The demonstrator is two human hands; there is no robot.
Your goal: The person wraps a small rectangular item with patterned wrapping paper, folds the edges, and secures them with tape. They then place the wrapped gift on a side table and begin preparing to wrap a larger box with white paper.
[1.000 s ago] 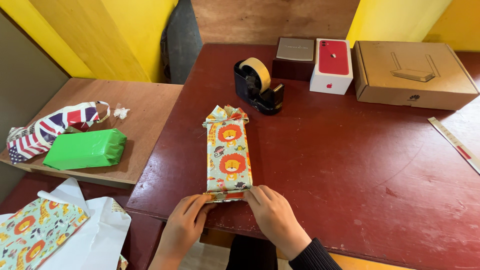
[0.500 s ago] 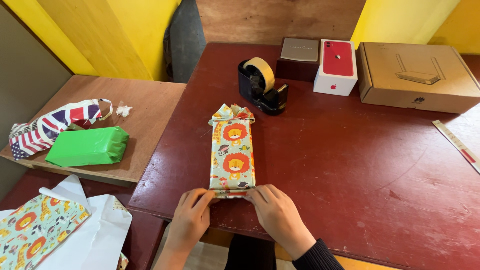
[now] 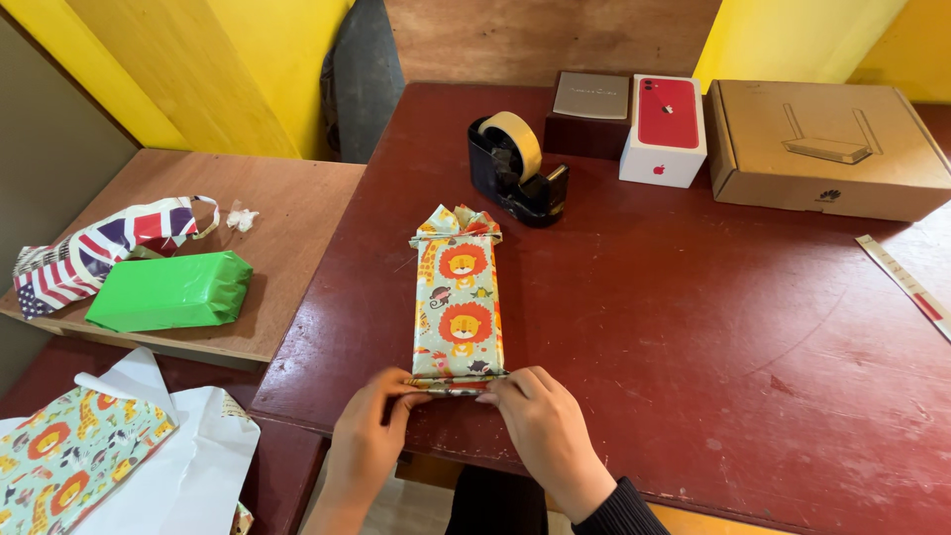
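Left hand (image 3: 369, 439): bare; no ring, no sleeve in view
Right hand (image 3: 543, 426): bare; black knit sleeve (image 3: 619, 507) ends at the wrist

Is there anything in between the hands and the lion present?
No. Both hands already touch it: the left hand and right hand pinch the near end of the lion-patterned present. The tape dispenser sits beyond its far end, on the red table.
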